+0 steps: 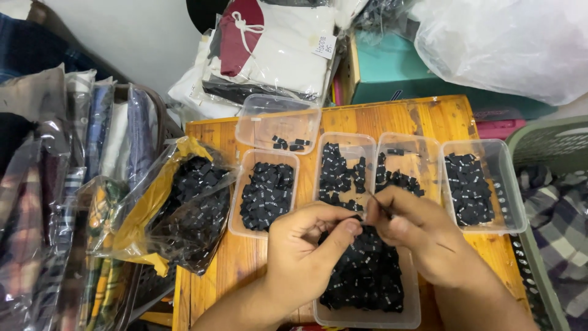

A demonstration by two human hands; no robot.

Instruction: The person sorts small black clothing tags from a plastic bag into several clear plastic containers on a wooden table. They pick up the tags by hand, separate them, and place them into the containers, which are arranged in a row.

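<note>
We are mid-sort: our left hand [306, 245] and right hand [416, 239] pinch one small black label [360, 216] between fingertips, grip clenched, above the nearest tub [367, 319] on the desk [392, 116] — next, likely choosing among the tubs beyond.

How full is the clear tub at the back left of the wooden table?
Nearly empty. The clear tub holds only a few black labels near its front edge, and the rest of its floor shows bare.
</note>
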